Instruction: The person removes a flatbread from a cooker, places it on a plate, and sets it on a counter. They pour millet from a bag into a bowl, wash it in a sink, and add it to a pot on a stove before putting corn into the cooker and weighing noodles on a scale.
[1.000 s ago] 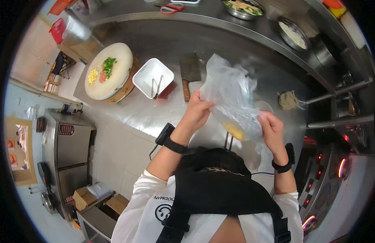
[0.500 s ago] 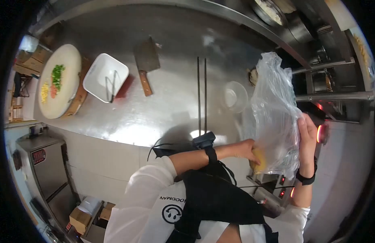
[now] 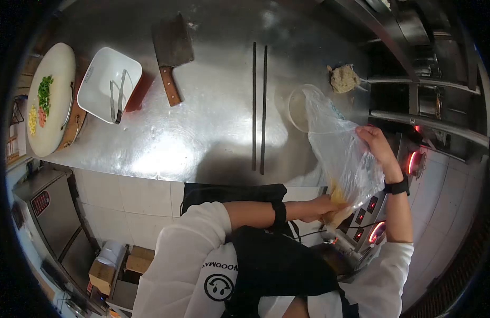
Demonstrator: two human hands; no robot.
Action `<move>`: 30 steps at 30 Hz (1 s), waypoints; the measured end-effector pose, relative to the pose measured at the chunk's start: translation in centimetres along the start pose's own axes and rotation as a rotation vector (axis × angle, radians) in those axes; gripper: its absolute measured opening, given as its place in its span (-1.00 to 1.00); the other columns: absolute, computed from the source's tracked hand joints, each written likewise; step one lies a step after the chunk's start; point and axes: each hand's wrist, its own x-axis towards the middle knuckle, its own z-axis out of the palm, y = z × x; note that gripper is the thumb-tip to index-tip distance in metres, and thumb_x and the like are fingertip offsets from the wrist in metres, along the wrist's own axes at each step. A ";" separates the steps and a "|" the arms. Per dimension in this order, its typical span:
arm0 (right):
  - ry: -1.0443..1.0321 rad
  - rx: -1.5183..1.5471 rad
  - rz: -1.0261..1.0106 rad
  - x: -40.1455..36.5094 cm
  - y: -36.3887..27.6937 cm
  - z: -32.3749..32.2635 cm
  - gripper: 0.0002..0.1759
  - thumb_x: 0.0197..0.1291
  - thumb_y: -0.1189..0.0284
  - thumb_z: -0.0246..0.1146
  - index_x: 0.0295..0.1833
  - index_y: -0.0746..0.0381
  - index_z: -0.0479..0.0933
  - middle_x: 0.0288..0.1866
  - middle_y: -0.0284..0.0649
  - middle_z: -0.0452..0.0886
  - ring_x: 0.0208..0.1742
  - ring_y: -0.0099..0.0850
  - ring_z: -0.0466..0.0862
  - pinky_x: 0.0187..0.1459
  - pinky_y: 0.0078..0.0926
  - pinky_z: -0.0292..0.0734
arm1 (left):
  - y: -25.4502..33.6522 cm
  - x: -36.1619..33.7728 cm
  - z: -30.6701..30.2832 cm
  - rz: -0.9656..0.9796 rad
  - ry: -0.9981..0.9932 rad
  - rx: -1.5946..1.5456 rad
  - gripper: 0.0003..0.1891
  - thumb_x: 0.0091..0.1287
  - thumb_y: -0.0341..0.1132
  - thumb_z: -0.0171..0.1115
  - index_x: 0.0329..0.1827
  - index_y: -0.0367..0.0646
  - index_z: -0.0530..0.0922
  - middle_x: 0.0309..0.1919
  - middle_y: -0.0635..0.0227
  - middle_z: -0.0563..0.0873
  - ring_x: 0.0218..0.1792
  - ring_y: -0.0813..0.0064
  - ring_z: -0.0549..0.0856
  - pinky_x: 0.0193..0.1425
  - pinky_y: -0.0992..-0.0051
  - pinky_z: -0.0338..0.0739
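Note:
My right hand (image 3: 376,146) pinches the side of a clear plastic bag (image 3: 343,148) over the table's right end. Lower down, my left hand (image 3: 319,208) is closed on something yellow (image 3: 337,199) at the bag's bottom end; whether it lies inside the bag I cannot tell. The bag's upper end overlaps a clear round bowl (image 3: 297,108). Behind the bag sits a beige lump (image 3: 344,78) on the tabletop. Two long dark chopsticks (image 3: 264,108) lie side by side, left of the bowl.
A cleaver (image 3: 173,47) and a white square bowl (image 3: 104,79) with tongs are on the steel table (image 3: 218,74). A round board (image 3: 57,106) at the far left holds chopped green, yellow and pink food. Glowing red burners (image 3: 377,233) and metal rails are at the right.
The bag has moved down and left and hangs more stretched out, uncovering the beige lump. My right hand went up and left to the bag's edge. The whole view has shifted.

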 end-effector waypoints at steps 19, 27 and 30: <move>-0.139 -0.291 -0.012 6.2 -3.0 -2.9 -0.75 0.09 0.33 0.20 -0.31 0.33 0.58 -0.58 -0.49 0.45 -0.59 -0.69 0.32 -0.54 -0.68 0.25 | 4.6 1.2 3.0 0.071 -0.245 -0.374 -0.62 0.28 0.00 0.05 -0.04 -0.10 0.37 -0.24 0.43 0.55 -0.19 0.57 0.57 -0.09 0.52 0.51; -0.110 -0.310 0.019 5.3 -3.3 -3.6 -0.74 0.11 0.33 0.19 -0.21 0.30 0.55 -0.36 -0.43 0.54 -0.39 -0.68 0.44 -0.38 -0.73 0.34 | 5.3 1.1 3.4 0.079 -0.157 -0.244 -0.62 0.26 0.02 0.07 -0.09 -0.08 0.37 -0.27 0.46 0.54 -0.26 0.60 0.57 -0.18 0.56 0.52; -0.139 -0.157 0.064 4.2 -1.3 -4.2 -0.75 0.12 0.33 0.18 -0.18 0.29 0.54 -0.36 -0.39 0.54 -0.36 -0.66 0.44 -0.31 -0.72 0.36 | 3.0 3.1 1.6 0.071 -0.083 -0.073 -0.52 0.22 0.04 0.13 0.03 -0.12 0.36 -0.19 0.38 0.55 -0.16 0.51 0.55 -0.09 0.47 0.48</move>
